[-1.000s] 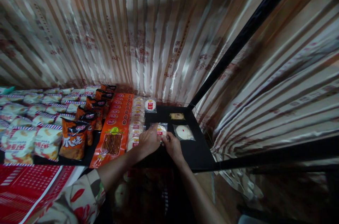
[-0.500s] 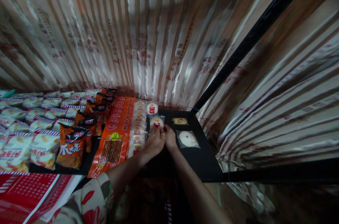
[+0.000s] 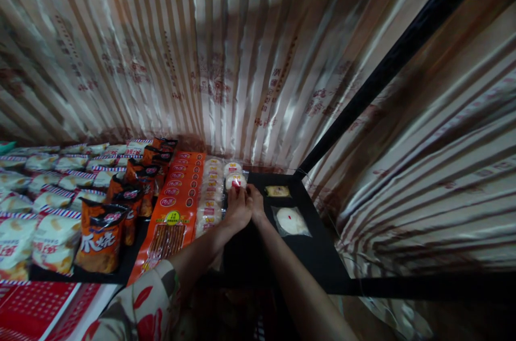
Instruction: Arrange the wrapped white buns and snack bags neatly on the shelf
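Note:
A round white rice cracker packet (image 3: 234, 182) with a red label lies at the back of the black shelf (image 3: 258, 255), overlapping the similar packet (image 3: 233, 167) behind it. My left hand (image 3: 238, 211) is closed on its near edge, fingers bent together. Right beside it, my right hand (image 3: 256, 204) has its fingers curled at the packet's right near corner; its fingertips are partly hidden. To the left of my hands runs a column of overlapping rice cracker packets (image 3: 209, 204). On the right lie a larger round white packet (image 3: 291, 221) and a small yellowish packet (image 3: 277, 191).
Orange strips of stick snacks (image 3: 171, 217) lie left of the crackers. Further left stand orange-brown snack bags (image 3: 100, 239) and rows of white snack bags (image 3: 56, 239). A pleated curtain (image 3: 226, 61) hangs behind, and a black post (image 3: 387, 66) slants up on the right.
Both hands have pushed the rice cracker packet back, so it now overlaps the one behind. The view has shifted slightly.

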{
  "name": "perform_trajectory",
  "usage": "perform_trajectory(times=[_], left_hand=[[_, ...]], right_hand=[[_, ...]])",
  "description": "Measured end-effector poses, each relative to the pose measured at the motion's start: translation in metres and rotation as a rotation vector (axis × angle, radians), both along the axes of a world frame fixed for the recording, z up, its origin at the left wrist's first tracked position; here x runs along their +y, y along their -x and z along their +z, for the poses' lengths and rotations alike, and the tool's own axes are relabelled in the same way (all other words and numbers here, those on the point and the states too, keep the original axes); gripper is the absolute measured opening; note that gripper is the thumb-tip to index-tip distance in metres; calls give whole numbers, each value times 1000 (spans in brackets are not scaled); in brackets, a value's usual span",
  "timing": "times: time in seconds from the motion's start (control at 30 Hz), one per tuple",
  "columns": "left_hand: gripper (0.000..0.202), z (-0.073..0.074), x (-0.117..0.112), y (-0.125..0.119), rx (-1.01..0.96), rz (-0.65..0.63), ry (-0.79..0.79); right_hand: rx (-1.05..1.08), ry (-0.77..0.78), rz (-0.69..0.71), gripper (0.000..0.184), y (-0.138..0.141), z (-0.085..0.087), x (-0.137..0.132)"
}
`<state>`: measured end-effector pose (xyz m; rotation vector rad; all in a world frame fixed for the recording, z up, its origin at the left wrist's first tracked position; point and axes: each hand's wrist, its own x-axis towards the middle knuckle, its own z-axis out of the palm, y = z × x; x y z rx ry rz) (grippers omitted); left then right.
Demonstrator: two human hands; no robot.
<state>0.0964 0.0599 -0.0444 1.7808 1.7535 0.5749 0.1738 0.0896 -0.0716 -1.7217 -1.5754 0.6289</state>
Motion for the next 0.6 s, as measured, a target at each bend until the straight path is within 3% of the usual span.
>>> perform_trajectory(times=[0.23, 0.43, 0.6], left_hand=[[54, 1, 6, 4, 29, -3, 2], [54, -9, 12, 1, 39, 26, 9], [57, -12, 13, 0, 42, 49, 31]], right_hand=[[-57, 46, 28, 19, 4, 7, 10], [-289, 137, 5, 22, 4, 17, 11], [-357, 142, 28, 26, 2, 12, 13]])
